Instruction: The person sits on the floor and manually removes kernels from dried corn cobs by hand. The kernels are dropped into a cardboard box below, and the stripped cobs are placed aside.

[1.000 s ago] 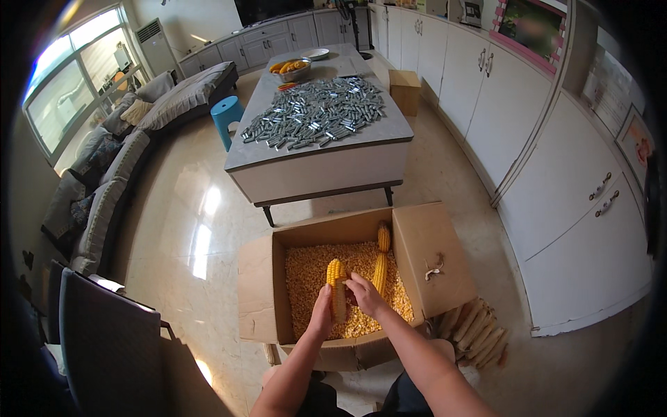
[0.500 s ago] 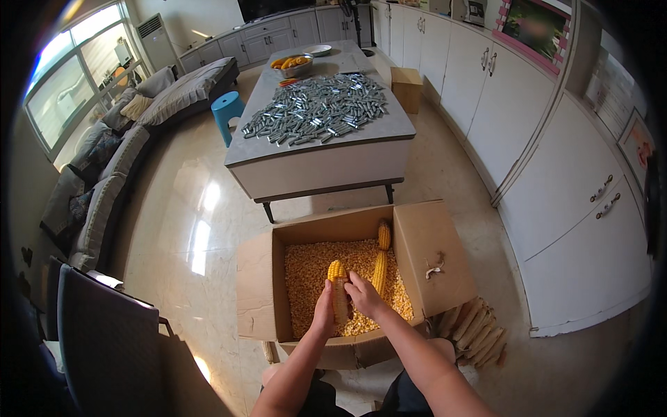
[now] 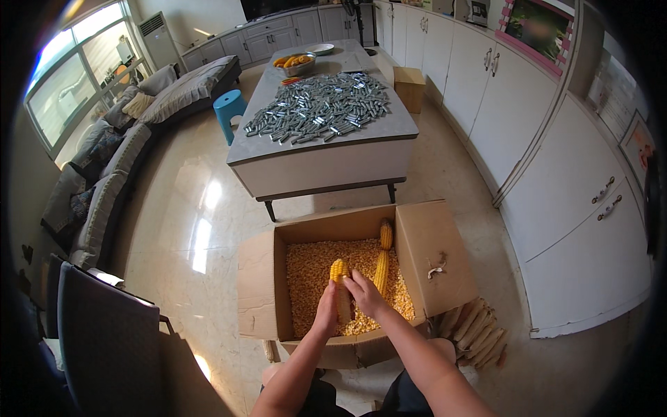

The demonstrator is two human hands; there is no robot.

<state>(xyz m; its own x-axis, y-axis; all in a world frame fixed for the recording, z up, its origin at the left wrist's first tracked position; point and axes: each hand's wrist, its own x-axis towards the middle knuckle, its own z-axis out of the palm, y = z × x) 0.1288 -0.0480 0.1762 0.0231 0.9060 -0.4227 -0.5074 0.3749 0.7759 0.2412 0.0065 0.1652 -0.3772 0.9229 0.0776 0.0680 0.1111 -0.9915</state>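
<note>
The corn cob (image 3: 340, 281) stands nearly upright over the middle of the cardboard box (image 3: 260, 292), its long axis running near to far with the yellow, kernel-covered tip pointing to the far side and the lower end hidden between the hands. The left hand (image 3: 325, 314) is wrapped around the cob's near part from the left, fingers closed about it. The right hand (image 3: 363, 292) presses against the cob from the right, fingers curled onto its side just below the tip. Under them the box floor is covered with loose kernels (image 3: 306, 278). Two more cobs lie in the box to the right: a long one (image 3: 381, 271) just beside the right hand, and a shorter one (image 3: 385, 235) at the far wall, both lengthwise near to far. The box's right flap (image 3: 434, 257) lies open. Bare husked cobs (image 3: 476, 330) are piled on the floor to the right of the box. Beyond the box stands a grey table (image 3: 326, 156) strewn with small silvery pieces (image 3: 319, 111), with a blue stool (image 3: 228, 108) at its far left.
</note>
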